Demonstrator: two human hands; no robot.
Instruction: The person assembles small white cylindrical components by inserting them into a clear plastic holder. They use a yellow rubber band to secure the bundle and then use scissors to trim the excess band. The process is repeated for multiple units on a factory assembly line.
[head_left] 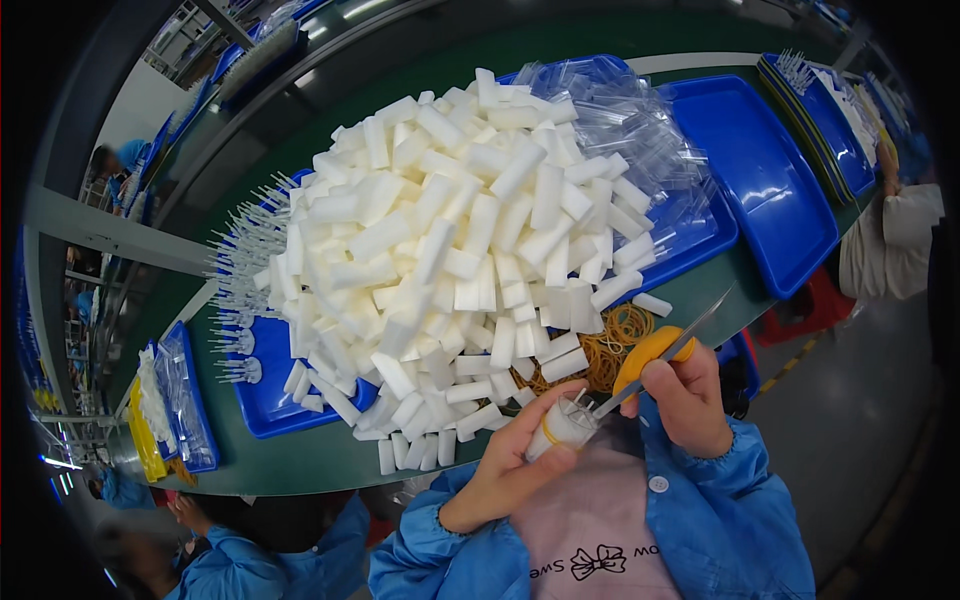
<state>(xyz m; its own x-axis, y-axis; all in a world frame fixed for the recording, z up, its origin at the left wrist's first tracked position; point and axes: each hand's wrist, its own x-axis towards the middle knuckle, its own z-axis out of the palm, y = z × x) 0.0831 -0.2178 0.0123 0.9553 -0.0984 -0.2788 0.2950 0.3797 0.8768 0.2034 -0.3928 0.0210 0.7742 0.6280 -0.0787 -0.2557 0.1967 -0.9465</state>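
My left hand (505, 465) grips a small white foam block (560, 427) with a rubber band around it and clear plastic pieces sticking out of its top. My right hand (688, 398) holds scissors with orange handles (648, 352); their blades point at the top of that block. Both hands are close to my chest, just off the table's near edge. In front of them lies a big heap of white foam blocks (450, 250) over a blue tray (265, 395). A bunch of tan rubber bands (610, 345) lies beside the heap.
Clear plastic bags (640, 120) pile up behind the heap. Another blue tray (760, 170) lies to the right, with more stacked trays (825, 120) beyond. Clear plastic forks (240, 290) fan out at the heap's left. A person in blue (240, 560) sits at lower left; a second person (890, 240) stands at right.
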